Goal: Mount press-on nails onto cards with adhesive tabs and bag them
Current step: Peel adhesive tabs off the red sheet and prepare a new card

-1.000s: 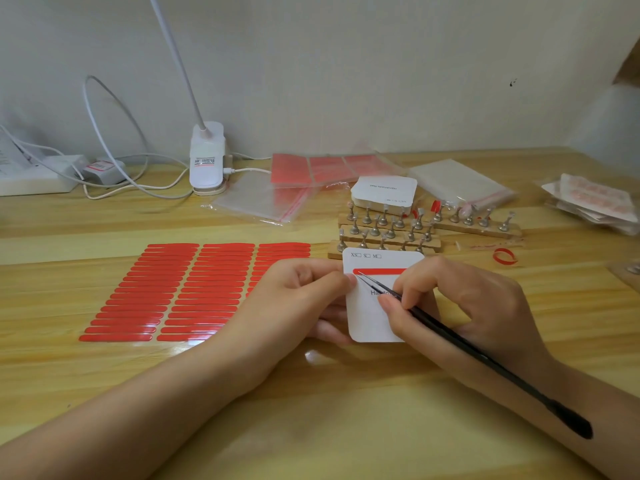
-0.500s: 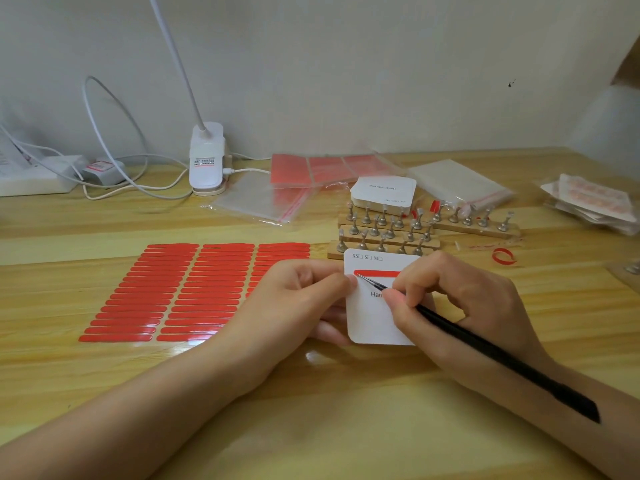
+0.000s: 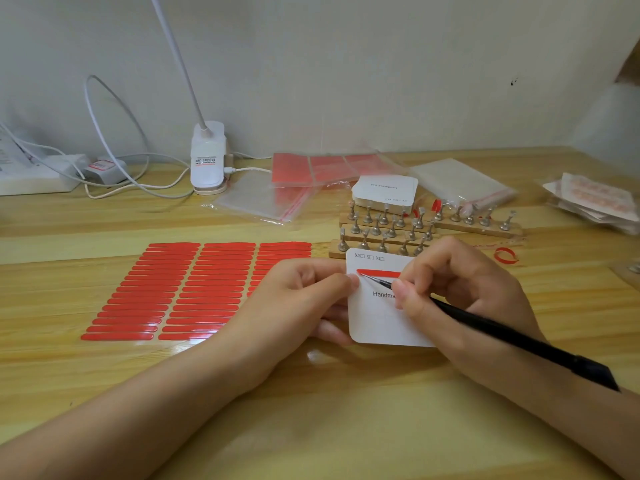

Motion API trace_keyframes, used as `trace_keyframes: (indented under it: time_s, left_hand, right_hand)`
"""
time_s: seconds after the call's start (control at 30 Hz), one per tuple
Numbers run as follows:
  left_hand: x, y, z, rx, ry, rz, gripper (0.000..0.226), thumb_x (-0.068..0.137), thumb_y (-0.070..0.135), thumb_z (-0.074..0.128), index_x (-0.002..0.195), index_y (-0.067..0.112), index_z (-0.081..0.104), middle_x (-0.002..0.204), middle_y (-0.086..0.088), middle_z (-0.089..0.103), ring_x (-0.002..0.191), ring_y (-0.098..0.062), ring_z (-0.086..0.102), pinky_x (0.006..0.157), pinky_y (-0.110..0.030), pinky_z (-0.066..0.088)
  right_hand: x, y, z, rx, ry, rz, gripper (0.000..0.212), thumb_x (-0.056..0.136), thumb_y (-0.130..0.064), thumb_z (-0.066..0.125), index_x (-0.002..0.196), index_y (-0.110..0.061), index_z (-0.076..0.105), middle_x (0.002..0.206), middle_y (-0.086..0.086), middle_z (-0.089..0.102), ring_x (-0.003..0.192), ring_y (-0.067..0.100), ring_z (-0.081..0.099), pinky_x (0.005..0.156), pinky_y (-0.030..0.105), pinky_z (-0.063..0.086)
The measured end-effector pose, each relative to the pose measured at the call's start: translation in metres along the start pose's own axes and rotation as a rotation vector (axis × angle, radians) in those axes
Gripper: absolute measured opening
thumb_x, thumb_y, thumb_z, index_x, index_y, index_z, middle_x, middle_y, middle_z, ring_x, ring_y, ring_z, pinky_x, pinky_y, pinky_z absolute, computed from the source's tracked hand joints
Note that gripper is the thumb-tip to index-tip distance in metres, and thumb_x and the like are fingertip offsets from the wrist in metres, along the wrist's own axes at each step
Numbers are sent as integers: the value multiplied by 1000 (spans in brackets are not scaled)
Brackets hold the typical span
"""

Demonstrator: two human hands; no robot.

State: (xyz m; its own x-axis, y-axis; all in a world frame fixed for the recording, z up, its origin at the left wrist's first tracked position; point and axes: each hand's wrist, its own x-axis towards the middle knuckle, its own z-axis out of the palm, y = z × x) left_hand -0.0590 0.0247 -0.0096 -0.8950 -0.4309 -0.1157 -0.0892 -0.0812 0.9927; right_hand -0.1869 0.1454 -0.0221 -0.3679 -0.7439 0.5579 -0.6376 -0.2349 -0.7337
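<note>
while the left hand (image 3: 304, 299) pinches the card (image 3: 377, 317), the right hand (image 3: 460, 289) grips tweezers (image 3: 512, 341) over its red tab (image 3: 377, 273).

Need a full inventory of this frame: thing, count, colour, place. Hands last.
card: one, white, held at centre front
adhesive strip: one, red, stuck across the card's top
tweezers: one, black, tips at the strip's left end
sheet of adhesive strips: one, red strips in three columns, left of the card
nail stands: several wooden bars with metal pegs, behind the card
card stack: one, white, behind the stands
zip bags: several, clear with red seals, along the back
lamp: one, white, back left
power strip: one, white, far left
table: wooden
left hand: holds the card's left edge
right hand: grips the tweezers
</note>
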Motion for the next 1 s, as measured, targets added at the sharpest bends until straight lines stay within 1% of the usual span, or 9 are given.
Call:
trace_keyframes:
  time_s: [0.3,0.5,0.63,0.83,1.0]
  left_hand:
    - [0,0,0,18,14,8,24,93,10,46,95,12,70,79,-2,74,65,-11,69,50,-16,50]
    - [0,0,1,26,12,10,25,93,10,46,92,14,71,81,-5,74,68,-13,69,51,-17,52]
    - [0,0,1,29,10,10,25,93,10,46,92,14,70,81,-5,74,67,-12,69,51,-17,51]
    - [-1,0,1,23,8,12,24,93,10,47,92,14,71,81,-5,74,67,-12,69,50,-16,51]
    - [0,0,1,24,12,9,24,93,10,47,92,14,71,81,-5,74,66,-12,69,50,-17,51]
  right_hand:
    - [-1,-2,0,-63,-11,-34,12,77,-32,58,75,-29,47,74,4,56,61,20,55,58,36,46]
    - [-1,-2,2,-98,-4,-61,12,78,-31,57,73,-33,47,73,1,55,61,17,53,55,29,44]
    - [-1,-3,1,-95,-12,-70,13,79,-30,57,73,-35,47,72,2,55,60,17,53,53,29,44]
    - [-1,-2,2,-115,-20,-116,14,79,-28,58,73,-32,45,68,2,52,55,16,48,51,30,41]
    - [-1,-2,1,-140,-29,-154,14,81,-25,57,74,-27,45,66,5,50,54,18,47,50,29,40]
